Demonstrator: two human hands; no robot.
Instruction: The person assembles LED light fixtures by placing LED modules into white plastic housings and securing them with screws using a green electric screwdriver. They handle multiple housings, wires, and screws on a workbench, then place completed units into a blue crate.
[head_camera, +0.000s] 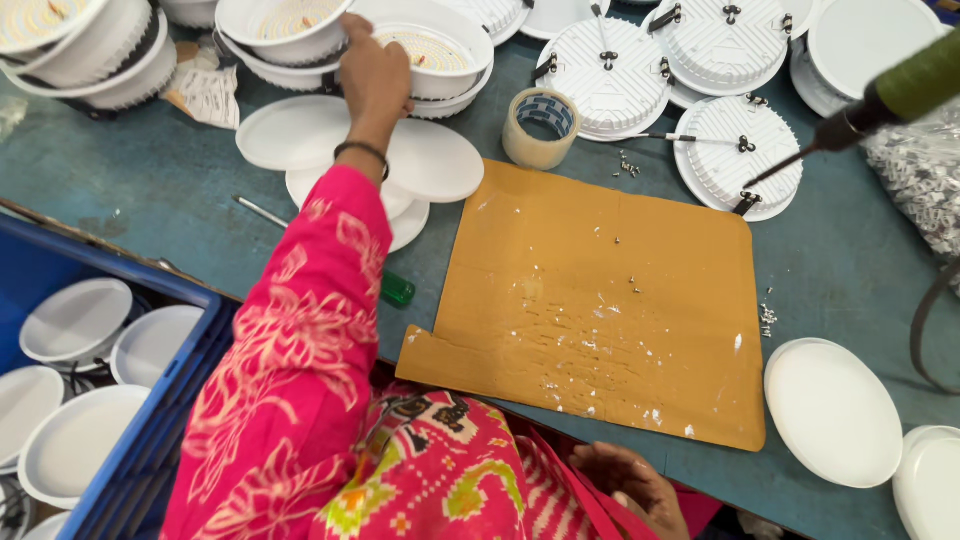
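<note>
My left hand (375, 70) reaches far across the teal table (150, 190) in a pink patterned sleeve with a dark bangle at the wrist. Its fingers curl over the rim of a white bowl-shaped lamp housing (440, 50) with a yellow LED board inside. A second housing (285, 25) sits right beside it on the left. Flat white round covers (440, 160) lie under my forearm. My right hand (630, 485) rests low by my lap at the table's near edge, fingers loosely bent and holding nothing.
A brown cardboard mat (600, 300) with a few screws lies in front of me. Behind it are a tape roll (541, 127) and upturned lamp backs (740, 160). A green power screwdriver (900, 95) hangs at right. A blue crate (150, 420) of lamps stands at left.
</note>
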